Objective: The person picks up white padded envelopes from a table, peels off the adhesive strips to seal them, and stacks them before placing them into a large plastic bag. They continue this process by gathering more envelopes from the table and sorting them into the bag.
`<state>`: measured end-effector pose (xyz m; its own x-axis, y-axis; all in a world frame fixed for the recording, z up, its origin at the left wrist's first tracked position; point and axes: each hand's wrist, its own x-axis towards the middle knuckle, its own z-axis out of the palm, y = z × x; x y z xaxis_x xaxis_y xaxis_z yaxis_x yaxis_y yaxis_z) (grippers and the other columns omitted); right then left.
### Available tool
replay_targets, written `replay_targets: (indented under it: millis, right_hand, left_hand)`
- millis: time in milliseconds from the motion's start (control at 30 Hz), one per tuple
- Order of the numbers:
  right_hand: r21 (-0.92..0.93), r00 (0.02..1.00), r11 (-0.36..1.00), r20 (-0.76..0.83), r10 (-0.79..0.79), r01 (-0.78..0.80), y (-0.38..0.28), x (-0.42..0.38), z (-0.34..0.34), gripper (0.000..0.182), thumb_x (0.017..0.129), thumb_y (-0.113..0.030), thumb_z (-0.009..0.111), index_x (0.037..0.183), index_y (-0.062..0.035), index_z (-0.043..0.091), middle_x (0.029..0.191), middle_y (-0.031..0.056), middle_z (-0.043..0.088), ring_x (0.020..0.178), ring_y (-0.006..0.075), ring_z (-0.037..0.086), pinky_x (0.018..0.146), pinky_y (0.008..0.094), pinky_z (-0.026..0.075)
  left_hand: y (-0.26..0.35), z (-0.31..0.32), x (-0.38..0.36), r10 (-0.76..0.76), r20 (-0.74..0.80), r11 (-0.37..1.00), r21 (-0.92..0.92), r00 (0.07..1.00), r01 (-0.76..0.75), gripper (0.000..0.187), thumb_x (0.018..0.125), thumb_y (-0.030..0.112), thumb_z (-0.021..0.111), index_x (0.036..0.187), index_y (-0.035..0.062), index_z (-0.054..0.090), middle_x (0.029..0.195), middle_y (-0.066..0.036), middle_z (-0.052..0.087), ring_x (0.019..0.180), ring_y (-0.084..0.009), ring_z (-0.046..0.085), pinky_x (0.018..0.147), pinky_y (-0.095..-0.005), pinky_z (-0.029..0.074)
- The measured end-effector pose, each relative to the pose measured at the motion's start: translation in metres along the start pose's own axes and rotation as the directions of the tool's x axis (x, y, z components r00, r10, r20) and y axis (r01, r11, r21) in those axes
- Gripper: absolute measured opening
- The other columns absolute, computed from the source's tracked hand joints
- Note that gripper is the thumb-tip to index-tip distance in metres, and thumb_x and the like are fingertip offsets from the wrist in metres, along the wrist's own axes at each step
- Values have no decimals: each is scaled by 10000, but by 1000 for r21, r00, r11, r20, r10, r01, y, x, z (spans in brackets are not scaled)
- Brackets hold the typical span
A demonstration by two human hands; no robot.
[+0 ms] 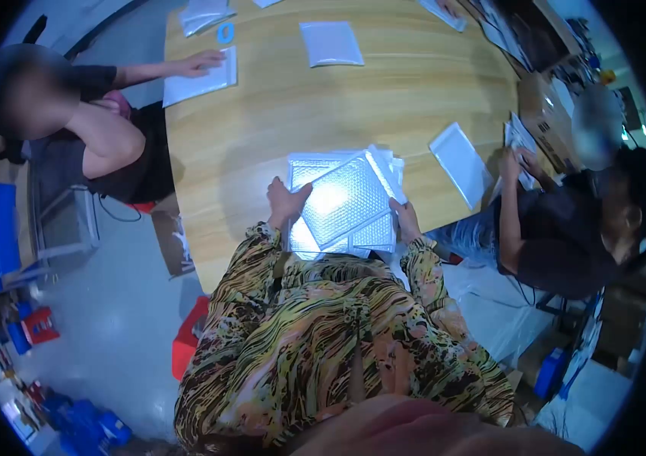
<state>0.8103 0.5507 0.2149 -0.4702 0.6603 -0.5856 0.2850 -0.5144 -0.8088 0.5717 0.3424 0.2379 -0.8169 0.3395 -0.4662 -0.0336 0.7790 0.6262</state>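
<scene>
A shiny silver bubble mailer [344, 199] lies tilted on top of a loose stack of similar mailers [376, 235] at the table's near edge. My left hand [288, 202] holds the top mailer's left edge, its thumb over the surface and the other fingers around the side. At the opposite edge, my right hand [406, 219] grips the mailer's right side near the flap strip. Some of the right hand's fingers are hidden beneath it.
Another bubble mailer [331, 43] lies farther back on the wooden table [277, 106]; one more mailer [461, 165] is at the right. A person's hand [204, 63] rests on a mailer at the left. The person at the right holds packets [520, 137] beside a cardboard box [545, 114].
</scene>
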Motion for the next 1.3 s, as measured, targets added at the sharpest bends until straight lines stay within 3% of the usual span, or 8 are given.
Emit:
replay_targets:
  millis: [267,333,433,600,700,900,1100,1300]
  right_hand:
    - [-25,936,998,348,-45,57,-8,-8,51,564,821,-189,636,1271,41,385,1089,110,558,996,192,523,863,280,407]
    - [-371,908,905,269,319,-208,-54,-17,49,563,817,-202,639,1243,73,394,959,85,569,839,140,536,724,244,439]
    - [-185,961,961,-150,-233,204,-56,1,21,550,808,-184,644,1181,132,394,870,82,553,726,106,505,607,218,428]
    - [78,972,969,-1,-236,236,-71,116,-5,673,768,-265,677,1212,137,369,960,151,574,848,220,583,724,288,476]
    - [-741,947,649,-54,-317,175,-110,173,21,894,693,-448,699,1266,126,322,1136,233,522,1000,336,545,881,370,435]
    - [-819,847,574,-305,-435,-1,-187,188,112,1106,563,-507,767,1352,22,200,1341,196,342,1218,363,326,953,454,376]
    - [-431,791,782,-213,-574,451,-121,254,117,837,569,-289,820,1232,6,403,1147,182,539,1038,332,539,870,398,444]
    - [451,1000,892,-11,1,4,-107,130,101,417,735,-227,732,1065,-34,565,897,73,640,764,191,623,610,284,500]
  left_hand:
    - [19,-2,-24,84,98,966,235,992,-105,918,632,555,678,1239,-61,372,1225,-240,427,1149,-380,393,959,-535,284]
    - [19,-24,-30,24,68,937,345,997,-46,943,655,558,659,1279,-63,321,1291,-250,365,1218,-396,321,1008,-582,159]
    - [-1,-5,-35,196,-106,954,253,975,-164,960,696,562,626,1311,-81,267,1359,-275,265,1285,-408,223,1044,-571,95]
    - [-9,3,-60,216,-273,964,214,937,-160,851,773,513,556,1312,-80,268,1386,-298,216,1316,-411,159,1065,-540,62]
    - [-33,26,-60,388,-429,888,413,816,-204,688,804,436,540,1286,-19,356,1373,-244,300,1301,-391,218,1066,-528,89]
    - [-37,12,-72,384,-388,894,384,838,-232,585,804,333,518,1277,15,385,1371,-211,328,1304,-378,232,1065,-530,98]
    - [-39,11,-69,391,-380,893,377,838,-245,589,801,349,489,1280,24,383,1374,-210,323,1307,-384,221,1066,-534,88]
    - [-38,13,-54,406,-401,887,388,821,-250,583,800,371,485,1267,33,398,1371,-208,329,1300,-378,235,1067,-531,94]
